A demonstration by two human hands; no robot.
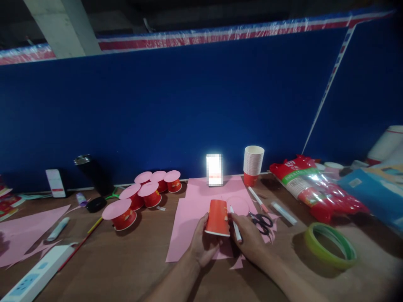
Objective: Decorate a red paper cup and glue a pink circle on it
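Your left hand (201,243) fingers wrap the upside-down red paper cup (217,217); your right hand (248,237) pinches a white marker pen (235,224) just beside it, over pink paper sheets (189,218)

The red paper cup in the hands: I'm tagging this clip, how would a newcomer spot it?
Below the blue partition wall lies a pink paper sheet. Over it the left hand grips the red paper cup, the right hand holding a white pen beside it. Unlike the pink-capped red cups further left and the stacked cups behind, it alone is held.
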